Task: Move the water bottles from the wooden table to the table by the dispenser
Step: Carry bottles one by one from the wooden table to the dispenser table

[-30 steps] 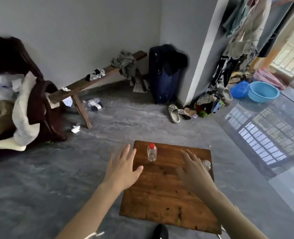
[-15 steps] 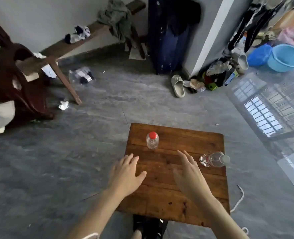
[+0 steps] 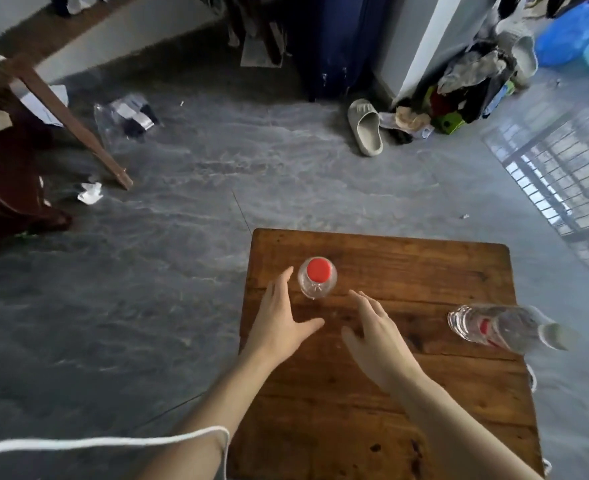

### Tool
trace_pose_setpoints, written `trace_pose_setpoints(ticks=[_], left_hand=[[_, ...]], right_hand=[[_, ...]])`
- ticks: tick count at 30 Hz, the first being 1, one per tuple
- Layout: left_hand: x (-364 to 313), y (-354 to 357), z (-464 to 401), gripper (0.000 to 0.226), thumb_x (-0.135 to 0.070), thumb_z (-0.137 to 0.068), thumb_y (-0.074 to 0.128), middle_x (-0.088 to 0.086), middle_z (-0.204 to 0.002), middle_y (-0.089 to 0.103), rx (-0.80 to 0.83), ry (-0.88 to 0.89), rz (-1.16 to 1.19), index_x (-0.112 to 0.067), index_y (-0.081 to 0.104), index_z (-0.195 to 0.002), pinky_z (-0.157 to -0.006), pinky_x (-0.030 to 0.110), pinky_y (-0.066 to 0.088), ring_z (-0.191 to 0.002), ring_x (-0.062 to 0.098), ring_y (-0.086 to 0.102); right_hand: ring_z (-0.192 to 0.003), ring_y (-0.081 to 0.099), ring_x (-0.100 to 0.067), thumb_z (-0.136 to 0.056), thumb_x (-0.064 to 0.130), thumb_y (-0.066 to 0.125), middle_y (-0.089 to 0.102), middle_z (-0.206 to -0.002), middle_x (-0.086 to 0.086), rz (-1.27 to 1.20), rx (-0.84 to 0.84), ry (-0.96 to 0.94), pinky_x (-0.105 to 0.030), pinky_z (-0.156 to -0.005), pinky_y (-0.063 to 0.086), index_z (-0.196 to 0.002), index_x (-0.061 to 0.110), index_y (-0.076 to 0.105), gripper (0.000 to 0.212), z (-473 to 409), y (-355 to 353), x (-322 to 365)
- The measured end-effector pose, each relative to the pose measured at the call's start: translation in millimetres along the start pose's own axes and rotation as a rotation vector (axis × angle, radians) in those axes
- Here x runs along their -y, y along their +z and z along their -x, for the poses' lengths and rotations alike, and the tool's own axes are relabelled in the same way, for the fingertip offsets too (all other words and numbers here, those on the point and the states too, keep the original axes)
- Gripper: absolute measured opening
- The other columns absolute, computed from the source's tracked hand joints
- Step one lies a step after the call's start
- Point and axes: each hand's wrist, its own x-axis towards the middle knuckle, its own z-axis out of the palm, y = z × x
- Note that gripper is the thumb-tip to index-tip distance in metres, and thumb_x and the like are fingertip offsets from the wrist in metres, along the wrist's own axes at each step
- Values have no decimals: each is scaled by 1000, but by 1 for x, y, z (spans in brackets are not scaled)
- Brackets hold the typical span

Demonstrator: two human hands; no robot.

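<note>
A clear bottle with a red cap (image 3: 317, 277) stands upright near the far left part of the wooden table (image 3: 407, 271). A second clear bottle with a pale cap (image 3: 504, 328) stands at the table's right edge. My left hand (image 3: 281, 320) is open just left of the red-capped bottle, fingertips close to it without touching. My right hand (image 3: 378, 337) is open to the right of and nearer than that bottle, fingers spread above the wood. Both hands hold nothing.
Grey floor surrounds the table. A wooden bench leg (image 3: 78, 126) and crumpled paper (image 3: 90, 192) lie to the far left, a dark suitcase (image 3: 334, 43) and a slipper (image 3: 365, 128) at the back, a clothes pile (image 3: 469, 88) at the back right. A white cord (image 3: 95, 443) crosses my left forearm.
The view has tipped down and closer to the table. Both hands have reached forward toward the red-capped bottle and now flank it.
</note>
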Motion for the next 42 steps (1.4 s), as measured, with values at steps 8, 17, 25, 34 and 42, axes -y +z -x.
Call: trace_pose_setpoints(ticks=[8,17,25,34,42], left_hand=[[17,18,-42,76,-34,-74,91,-30,-132,56,-114,211,195,-42,48,-136,-108,25,49,-126,-6,54],[-8,-21,-29,70,-42,-69,92,-13,-124,69,-96,362,328,-25,62,-131,-104,34,54,-120,9,65],[-88,-93,10,65,-47,-65,91,-4,-119,69,-72,509,444,-34,62,-122,-99,29,55,-118,21,67],[-217,-181,88,72,-52,-63,94,-3,-127,71,36,582,444,-32,62,-125,-105,54,51,-121,22,67],[-346,-251,186,76,-56,-64,90,-3,-120,75,35,702,508,-24,63,-128,-95,33,58,-113,17,72]], right_hand=[[-139,40,-16,-91,17,54,46,-151,2,-158,8,-1,-27,-108,35,-150,25,36,63,-61,32,-14],[-116,60,-18,-103,25,40,67,-118,1,-1075,103,417,-43,-105,47,-118,20,60,25,-56,28,6],[-110,69,-32,-105,38,35,71,-119,-18,-1535,280,440,-46,-90,57,-127,4,60,48,-14,-35,52],[-107,70,-33,-103,44,34,69,-121,-21,-1645,337,367,-42,-79,61,-125,1,61,55,86,-157,111],[-106,69,-39,-102,42,35,66,-123,-27,-1685,344,257,-48,-77,62,-131,-8,51,60,207,-273,156]])
